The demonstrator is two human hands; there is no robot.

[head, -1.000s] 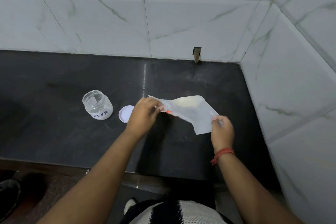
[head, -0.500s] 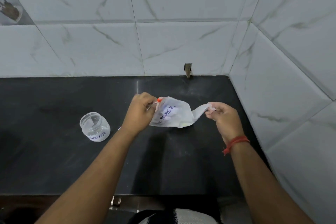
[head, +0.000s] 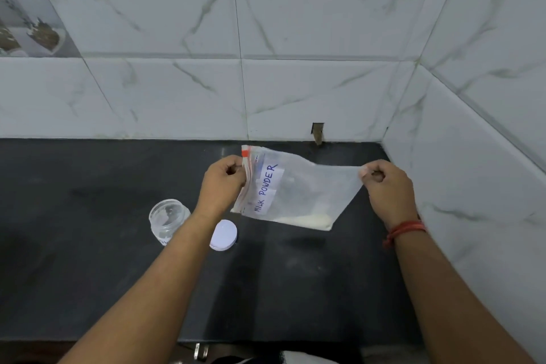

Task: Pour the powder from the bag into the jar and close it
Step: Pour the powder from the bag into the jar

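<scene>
Bag [head: 298, 189] stretched above the bench [head: 88, 275], left hand [head: 223, 179] pinching its zip end, right hand [head: 387, 183] pinching the opposite corner; open jar [head: 168, 220] beside left wrist

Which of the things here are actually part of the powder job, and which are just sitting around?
Part of the job:
- bag marked MILK POWDER, held up by the left hand and right hand
- powder gathered along its lower edge
- jar, open, on the counter
- lid lying beside it

Just there:
- red wristband
- notch in the tiled wall
</scene>
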